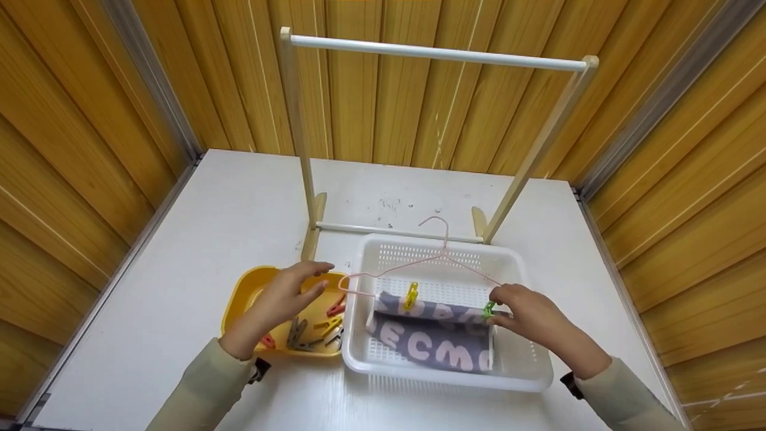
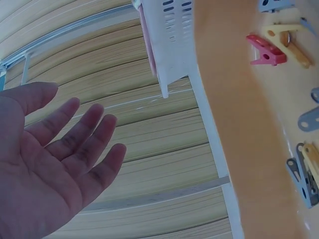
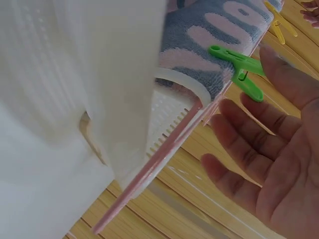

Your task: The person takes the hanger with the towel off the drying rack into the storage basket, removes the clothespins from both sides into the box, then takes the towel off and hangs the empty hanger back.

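Observation:
A grey towel with pink letters (image 1: 432, 347) is folded over the lower bar of a pink wire hanger (image 1: 413, 261) in a white basket (image 1: 444, 383). A yellow clothespin (image 1: 411, 295) clips the towel's left part. My right hand (image 1: 529, 314) pinches a green clothespin (image 1: 489, 309) at the towel's right end. In the right wrist view, thumb and forefinger are at the handles of the green clothespin (image 3: 239, 69), whose jaws are on the towel (image 3: 209, 37). My left hand (image 1: 284, 299), fingers loosely spread and holding nothing, hovers over a yellow bin (image 1: 242, 293).
Several clothespins (image 1: 328, 326) in red, yellow and grey lie in the yellow bin, left of the basket. Behind the basket stands a wooden rack with a white top rail (image 1: 437, 52). Wood-patterned walls (image 1: 688, 239) enclose the white table (image 1: 197, 239) at the back and sides.

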`<state>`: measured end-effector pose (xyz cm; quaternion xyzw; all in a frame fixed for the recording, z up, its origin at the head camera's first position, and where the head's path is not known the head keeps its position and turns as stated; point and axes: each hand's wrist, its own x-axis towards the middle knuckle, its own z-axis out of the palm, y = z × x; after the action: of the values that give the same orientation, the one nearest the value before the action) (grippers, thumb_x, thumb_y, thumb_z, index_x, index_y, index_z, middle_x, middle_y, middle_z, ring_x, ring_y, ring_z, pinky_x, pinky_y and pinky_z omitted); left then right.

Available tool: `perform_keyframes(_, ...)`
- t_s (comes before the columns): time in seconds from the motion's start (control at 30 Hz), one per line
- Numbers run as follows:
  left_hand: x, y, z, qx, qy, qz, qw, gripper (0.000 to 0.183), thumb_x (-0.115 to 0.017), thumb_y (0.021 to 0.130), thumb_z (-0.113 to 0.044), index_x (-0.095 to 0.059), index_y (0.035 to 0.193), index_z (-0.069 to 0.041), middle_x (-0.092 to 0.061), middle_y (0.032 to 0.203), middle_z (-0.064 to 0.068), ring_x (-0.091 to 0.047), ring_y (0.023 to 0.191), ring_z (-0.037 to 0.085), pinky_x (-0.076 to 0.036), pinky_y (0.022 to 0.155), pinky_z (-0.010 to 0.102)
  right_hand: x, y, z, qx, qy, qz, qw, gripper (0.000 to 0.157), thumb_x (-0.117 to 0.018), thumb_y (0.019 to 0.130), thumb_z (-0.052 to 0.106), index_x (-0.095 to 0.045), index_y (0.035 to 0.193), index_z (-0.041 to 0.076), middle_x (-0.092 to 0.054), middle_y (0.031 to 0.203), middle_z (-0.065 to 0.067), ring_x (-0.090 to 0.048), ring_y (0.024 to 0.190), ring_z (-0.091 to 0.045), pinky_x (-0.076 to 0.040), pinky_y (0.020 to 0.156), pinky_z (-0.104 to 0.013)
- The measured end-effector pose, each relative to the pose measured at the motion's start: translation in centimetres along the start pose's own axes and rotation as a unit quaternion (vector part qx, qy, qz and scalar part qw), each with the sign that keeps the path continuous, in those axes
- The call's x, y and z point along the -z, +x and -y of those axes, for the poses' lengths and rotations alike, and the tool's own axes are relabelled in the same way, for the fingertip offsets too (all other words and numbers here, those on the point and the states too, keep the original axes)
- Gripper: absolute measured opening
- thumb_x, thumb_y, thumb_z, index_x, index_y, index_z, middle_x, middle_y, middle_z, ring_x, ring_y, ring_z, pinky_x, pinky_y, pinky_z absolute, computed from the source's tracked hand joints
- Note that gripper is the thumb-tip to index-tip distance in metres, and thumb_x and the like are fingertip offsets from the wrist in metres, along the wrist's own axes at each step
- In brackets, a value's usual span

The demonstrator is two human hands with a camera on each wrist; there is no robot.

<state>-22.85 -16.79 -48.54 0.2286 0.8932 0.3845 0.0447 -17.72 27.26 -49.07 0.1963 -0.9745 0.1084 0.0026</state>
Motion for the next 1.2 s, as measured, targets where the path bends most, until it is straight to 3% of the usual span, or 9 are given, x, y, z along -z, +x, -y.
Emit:
perform_keyframes(0.13,-0.5,-0.5,-0.1,0.003,0.005,0.000,1.0000,0.037,-0.064,0.101,-0.018,-0.064,0.134,-0.003,-0.067,0.136,0.017,-0.063,0.128,0.038,-0.050,0.110,0.055,-0.3,-0.1,-0.3,0.027,-0.005,-0.018,0.999,0.022,-0.083,0.083,0.019,-0.065,0.093,0.012,-0.071,0.093,-0.004,-0.067,0.085,-0.022,-0.054,0.067,-0.037)
perform_keyframes(0.33,-1.1,-0.6,-0.3,-0.026,0.012,-0.009,0.9996,0.034,-0.063,0.101,-0.017,-0.066,0.131,-0.001,-0.069,0.132,0.019,-0.064,0.125,0.039,-0.051,0.108,0.056,-0.4,-0.2,-0.5,0.055,-0.025,-0.047,0.997,0.026,-0.086,0.079,0.018,-0.061,0.084,0.011,-0.064,0.078,0.001,-0.052,0.071,-0.010,-0.043,0.059,-0.027)
perform_keyframes(0.6,-1.6,-0.5,-0.2,-0.045,0.006,-0.012,0.9989,0.031,-0.063,0.101,-0.013,-0.066,0.129,0.000,-0.070,0.129,0.018,-0.065,0.123,0.039,-0.051,0.108,0.057,-0.2,-0.2,-0.7,0.063,-0.018,-0.054,0.996,0.027,-0.085,0.078,0.016,-0.058,0.080,0.013,-0.063,0.076,0.003,-0.049,0.070,-0.008,-0.040,0.058,-0.025)
perform_keyframes(0.87,-2.0,-0.4,-0.5,-0.020,-0.007,0.003,0.9998,0.033,-0.064,0.100,-0.014,-0.066,0.132,-0.003,-0.069,0.134,0.015,-0.063,0.127,0.037,-0.049,0.110,0.056,0.0,-0.3,-0.7,0.063,-0.012,-0.065,0.996,0.029,-0.085,0.077,0.013,-0.056,0.075,0.014,-0.059,0.072,0.005,-0.042,0.069,-0.004,-0.037,0.058,-0.022)
perform_keyframes(1.2,-2.1,-0.5,-0.6,-0.008,-0.008,0.008,0.9999,0.033,-0.064,0.101,-0.019,-0.066,0.132,-0.006,-0.068,0.135,0.013,-0.063,0.128,0.035,-0.049,0.110,0.055,1.0,-0.5,-0.4,0.051,-0.009,-0.078,0.996,0.023,-0.084,0.078,0.006,-0.061,0.079,0.013,-0.068,0.079,0.000,-0.053,0.072,-0.009,-0.046,0.060,-0.026)
